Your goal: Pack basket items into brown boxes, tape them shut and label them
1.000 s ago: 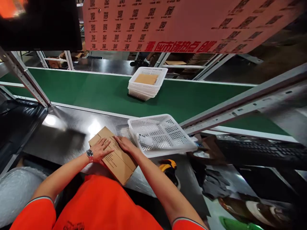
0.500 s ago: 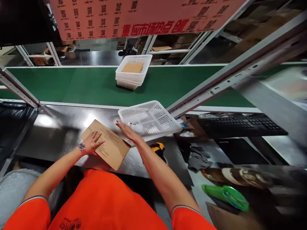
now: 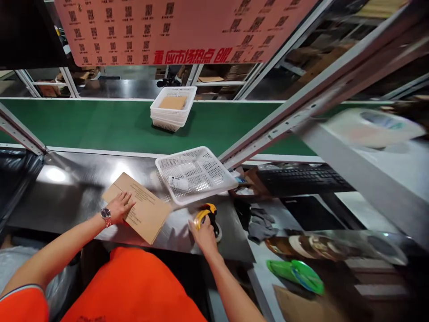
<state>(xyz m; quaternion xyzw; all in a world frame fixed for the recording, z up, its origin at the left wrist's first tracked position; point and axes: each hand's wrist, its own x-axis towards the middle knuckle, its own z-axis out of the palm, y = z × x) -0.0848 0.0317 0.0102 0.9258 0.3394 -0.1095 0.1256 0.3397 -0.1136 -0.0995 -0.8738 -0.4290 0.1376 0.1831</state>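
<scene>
A green belt (image 3: 100, 125) runs behind a glare-spotted metal table (image 3: 77, 179), with a pink board (image 3: 194, 29) mounted higher up.

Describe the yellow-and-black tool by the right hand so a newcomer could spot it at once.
Along the green conveyor belt runs a shiny grey metal table, with a white perforated plastic basket toward its right. Nearer the person than that basket, at the right hand, is the yellow-and-black tool. Its yellow part sets it apart from the basket and the brown cardboard box.
</scene>
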